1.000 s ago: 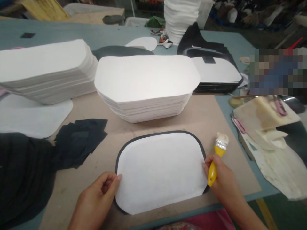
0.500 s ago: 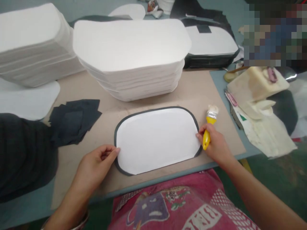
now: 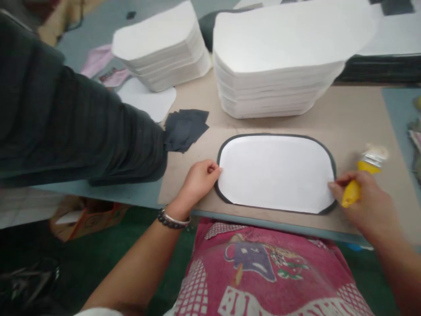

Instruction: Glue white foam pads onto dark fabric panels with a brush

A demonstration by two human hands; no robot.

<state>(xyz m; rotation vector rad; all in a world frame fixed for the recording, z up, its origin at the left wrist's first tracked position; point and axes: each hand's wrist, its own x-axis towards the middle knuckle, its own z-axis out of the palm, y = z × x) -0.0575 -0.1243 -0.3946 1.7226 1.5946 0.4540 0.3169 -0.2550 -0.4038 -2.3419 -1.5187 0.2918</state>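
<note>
At the lower left of the frame, a cardboard box [image 3: 94, 224] sits under the table [image 3: 143, 192]; something white shows inside, too blurred to name. On the tabletop, a brown board [image 3: 362, 109] bears the white panel [image 3: 276, 173], flat just right of centre, with a dark border [image 3: 223, 194] around most of it. The left hand [image 3: 199, 180] is nearly closed, thumb and fingers pinching the panel's left edge; the right hand [image 3: 371, 197] curls round a yellow brush [image 3: 351, 193], thumb at the panel's right edge. Two white stacks [image 3: 289, 52] fill the upper middle, dark squares [image 3: 187, 127] lie left of centre, and green floor [image 3: 171, 276] shows below
</note>
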